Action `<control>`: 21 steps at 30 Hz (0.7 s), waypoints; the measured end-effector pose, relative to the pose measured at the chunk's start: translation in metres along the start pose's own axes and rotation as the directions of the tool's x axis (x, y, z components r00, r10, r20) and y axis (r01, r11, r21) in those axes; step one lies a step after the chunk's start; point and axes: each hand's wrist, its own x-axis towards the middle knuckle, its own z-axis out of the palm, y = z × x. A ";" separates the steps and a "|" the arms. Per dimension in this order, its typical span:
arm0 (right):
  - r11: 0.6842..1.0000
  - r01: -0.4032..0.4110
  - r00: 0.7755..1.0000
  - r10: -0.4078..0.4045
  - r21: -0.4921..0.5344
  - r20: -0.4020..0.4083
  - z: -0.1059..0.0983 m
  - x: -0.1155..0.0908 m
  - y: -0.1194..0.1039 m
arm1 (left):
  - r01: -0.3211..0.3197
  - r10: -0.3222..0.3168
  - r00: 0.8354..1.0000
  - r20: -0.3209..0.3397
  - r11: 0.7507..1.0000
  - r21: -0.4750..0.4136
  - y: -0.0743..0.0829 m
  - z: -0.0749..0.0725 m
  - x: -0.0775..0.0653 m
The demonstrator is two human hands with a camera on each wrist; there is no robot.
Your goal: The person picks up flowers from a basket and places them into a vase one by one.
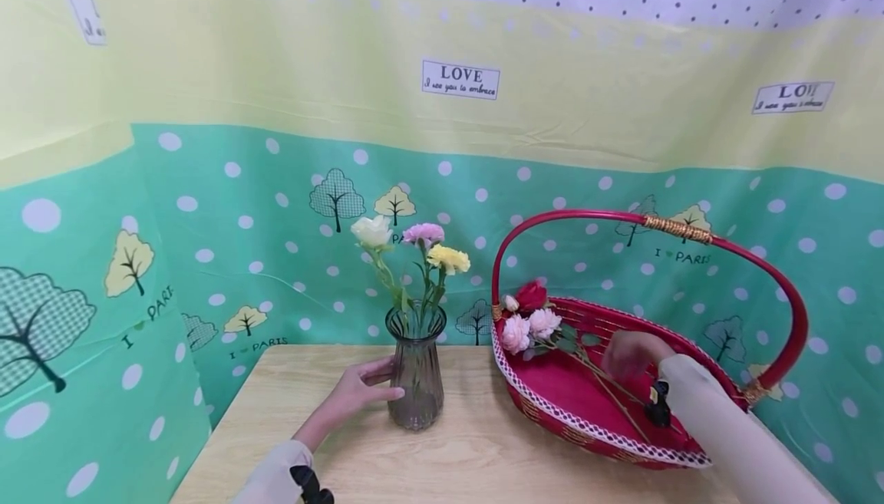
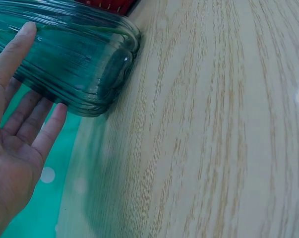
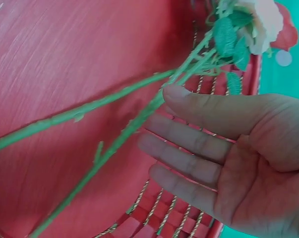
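A ribbed glass vase (image 1: pixel 417 389) stands upright on the table, holding a white rose (image 1: pixel 373 232), a pink carnation (image 1: pixel 423 235) and a yellow carnation (image 1: pixel 449 259). My left hand (image 1: pixel 362 390) is at the vase's left side, thumb in front and fairly straight fingers reaching behind. In the red basket (image 1: pixel 573 420) lie pink flowers (image 1: pixel 544 323) and a red rose (image 1: pixel 532 296). Over their stems is my right hand (image 1: pixel 631 354). The right wrist view shows its thumb tip right at a green stem (image 3: pixel 120 140), with a gap between thumb and straight fingers.
The basket's tall arched handle (image 1: pixel 587 214) rises over the right arm. A small pale bud (image 1: pixel 510 303) lies beside the red rose. Patterned cloth (image 1: pixel 276 258) hangs behind the wooden table (image 1: pixel 476 450) and along its left side.
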 end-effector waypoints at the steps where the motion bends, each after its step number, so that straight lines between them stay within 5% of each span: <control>1: 1.000 -0.008 1.000 0.008 0.000 0.003 0.001 0.001 0.002 | -0.001 0.001 1.000 0.002 1.000 0.001 0.000 0.000 0.000; 21: 0.998 -0.055 0.997 0.055 -0.006 -0.061 0.008 -0.015 -0.008 | 0.012 -0.012 1.000 -0.009 1.000 -0.001 -0.002 0.001 0.001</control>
